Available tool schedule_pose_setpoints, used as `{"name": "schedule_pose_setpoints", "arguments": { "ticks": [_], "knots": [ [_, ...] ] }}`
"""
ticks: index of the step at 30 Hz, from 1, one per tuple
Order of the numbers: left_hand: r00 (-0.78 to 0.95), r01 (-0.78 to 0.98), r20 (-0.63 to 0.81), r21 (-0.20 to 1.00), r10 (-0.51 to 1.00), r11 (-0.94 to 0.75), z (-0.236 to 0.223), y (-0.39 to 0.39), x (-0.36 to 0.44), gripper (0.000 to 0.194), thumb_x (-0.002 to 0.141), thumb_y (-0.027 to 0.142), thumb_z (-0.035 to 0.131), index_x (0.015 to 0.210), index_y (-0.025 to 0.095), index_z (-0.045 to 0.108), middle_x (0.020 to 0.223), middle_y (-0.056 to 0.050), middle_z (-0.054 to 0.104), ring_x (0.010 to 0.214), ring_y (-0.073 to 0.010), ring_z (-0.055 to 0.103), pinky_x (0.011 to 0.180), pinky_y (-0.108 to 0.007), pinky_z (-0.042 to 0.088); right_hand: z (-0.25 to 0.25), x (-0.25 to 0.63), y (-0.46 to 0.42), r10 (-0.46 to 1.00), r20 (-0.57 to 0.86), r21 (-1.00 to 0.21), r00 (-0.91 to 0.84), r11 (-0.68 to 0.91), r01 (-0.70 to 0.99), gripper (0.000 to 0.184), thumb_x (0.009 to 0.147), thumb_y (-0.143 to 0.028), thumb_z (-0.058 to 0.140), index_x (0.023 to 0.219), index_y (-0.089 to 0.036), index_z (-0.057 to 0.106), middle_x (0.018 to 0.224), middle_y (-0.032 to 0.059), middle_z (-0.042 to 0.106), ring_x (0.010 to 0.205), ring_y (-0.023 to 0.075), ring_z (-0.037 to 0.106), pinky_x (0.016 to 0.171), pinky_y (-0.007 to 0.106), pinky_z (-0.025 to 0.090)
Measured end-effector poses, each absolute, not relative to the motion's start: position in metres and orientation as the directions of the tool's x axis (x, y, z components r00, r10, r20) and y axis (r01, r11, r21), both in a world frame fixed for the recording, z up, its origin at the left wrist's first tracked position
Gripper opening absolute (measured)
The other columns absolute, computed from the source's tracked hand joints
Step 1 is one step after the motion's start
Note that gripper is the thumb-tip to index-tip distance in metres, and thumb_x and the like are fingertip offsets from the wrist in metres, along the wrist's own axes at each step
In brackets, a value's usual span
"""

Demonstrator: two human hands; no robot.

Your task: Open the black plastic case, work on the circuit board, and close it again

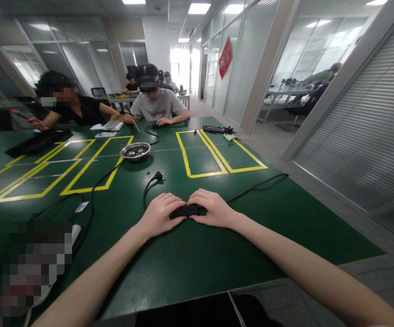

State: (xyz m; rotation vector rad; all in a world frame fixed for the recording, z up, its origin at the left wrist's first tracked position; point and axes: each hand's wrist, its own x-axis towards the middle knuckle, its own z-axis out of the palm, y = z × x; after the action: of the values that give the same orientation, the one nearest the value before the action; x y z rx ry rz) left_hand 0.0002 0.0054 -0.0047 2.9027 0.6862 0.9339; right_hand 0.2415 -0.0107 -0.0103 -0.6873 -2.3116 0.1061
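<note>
"On the green table [224, 259], any containers?"

"Farther off, a round metal bowl [128, 153], with small metallic pieces [136, 153] inside, too tiny to name."

"And the black block [186, 210]?"

"Over the near part of the table, clamped at one end by the left hand [164, 211], at the other by the right hand [209, 208]. Resting or lifted, cannot tell."

"Pointing where?"

"Long axis mostly left to right, left end slightly nearer; right end toward the black cable [258, 186] on the right."
</note>
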Motion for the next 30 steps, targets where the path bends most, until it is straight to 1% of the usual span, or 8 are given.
{"name": "schedule_pose_setpoints", "arguments": {
  "ticks": [9,14,19,21,23,25,28,30],
  "knots": [
    [0.733,0.372,0.534,0.203,0.421,-0.906,-0.005,0.008,-0.006,0.021,0.096,0.028,0.068,0.114,0.019,0.069,0.103,-0.008,0.076,0.093,-0.0228,0.070,0.082,-0.035,0.056,-0.006,0.251,-0.008,0.543,0.524,-0.294,-0.656,0.839,0.459,0.024,0.084,-0.016,0.072,0.105,-0.021,0.063,0.104,0.0071,0.071,0.096,0.0222,0.065,0.082,0.034,0.055],
    [0.734,0.360,0.523,0.241,0.433,-0.901,-0.004,0.009,-0.006,0.019,0.096,0.028,0.068,0.112,0.018,0.070,0.104,-0.009,0.077,0.093,-0.0227,0.070,0.081,-0.035,0.057,-0.007,0.252,-0.008,0.549,0.528,-0.322,-0.648,0.835,0.445,0.024,0.082,-0.014,0.072,0.103,-0.021,0.062,0.102,0.0067,0.071,0.095,0.0219,0.065,0.082,0.034,0.055],
    [0.732,0.350,0.529,0.249,0.429,-0.903,-0.003,0.008,-0.005,0.019,0.097,0.030,0.067,0.110,0.017,0.070,0.104,-0.009,0.077,0.094,-0.0229,0.070,0.081,-0.035,0.057,-0.007,0.251,-0.007,0.543,0.534,-0.310,-0.648,0.839,0.447,0.023,0.083,-0.014,0.070,0.103,-0.021,0.062,0.101,0.0067,0.070,0.094,0.0218,0.064,0.081,0.034,0.055],
    [0.731,0.364,0.516,0.259,0.447,-0.895,-0.002,0.007,-0.005,0.021,0.098,0.033,0.066,0.111,0.018,0.070,0.103,-0.009,0.076,0.093,-0.0227,0.070,0.082,-0.035,0.057,-0.007,0.250,-0.007,0.535,0.538,-0.292,-0.652,0.843,0.451,0.022,0.084,-0.015,0.069,0.103,-0.020,0.062,0.101,0.0067,0.070,0.093,0.0214,0.064,0.080,0.033,0.054],
    [0.738,0.393,0.477,0.270,0.477,-0.879,0.000,0.007,-0.006,0.028,0.097,0.041,0.066,0.112,0.018,0.071,0.102,-0.009,0.076,0.091,-0.0230,0.070,0.082,-0.036,0.057,-0.007,0.251,-0.007,0.506,0.548,-0.232,-0.667,0.857,0.459,0.019,0.086,-0.016,0.068,0.104,-0.019,0.062,0.100,0.0074,0.070,0.092,0.0209,0.064,0.078,0.032,0.054],
    [0.745,0.435,0.424,0.277,0.515,-0.857,0.002,0.006,-0.006,0.035,0.100,0.047,0.061,0.116,0.018,0.071,0.101,-0.009,0.076,0.090,-0.0235,0.070,0.081,-0.036,0.057,-0.007,0.251,-0.008,0.426,0.550,-0.084,-0.718,0.884,0.461,0.015,0.091,-0.021,0.064,0.106,-0.018,0.062,0.101,0.0093,0.071,0.092,0.0214,0.063,0.076,0.032,0.053],
    [0.742,0.491,0.356,0.290,0.569,-0.822,0.006,0.004,-0.005,0.038,0.108,0.040,0.043,0.120,0.017,0.071,0.103,-0.010,0.075,0.094,-0.0231,0.069,0.084,-0.036,0.056,-0.008,0.252,-0.011,0.267,0.524,0.215,-0.809,0.878,0.429,0.015,0.101,-0.025,0.054,0.107,-0.018,0.065,0.104,0.0105,0.072,0.093,0.0219,0.063,0.076,0.034,0.051],
    [0.726,0.522,0.323,0.315,0.607,-0.793,0.006,0.001,-0.003,0.040,0.110,0.035,0.035,0.113,0.018,0.072,0.104,-0.009,0.073,0.097,-0.0219,0.068,0.087,-0.035,0.055,-0.009,0.252,-0.013,0.199,0.530,0.327,-0.824,0.849,0.416,0.020,0.105,-0.025,0.048,0.106,-0.019,0.066,0.103,0.0095,0.072,0.094,0.0210,0.062,0.076,0.033,0.049]
  ]
}}
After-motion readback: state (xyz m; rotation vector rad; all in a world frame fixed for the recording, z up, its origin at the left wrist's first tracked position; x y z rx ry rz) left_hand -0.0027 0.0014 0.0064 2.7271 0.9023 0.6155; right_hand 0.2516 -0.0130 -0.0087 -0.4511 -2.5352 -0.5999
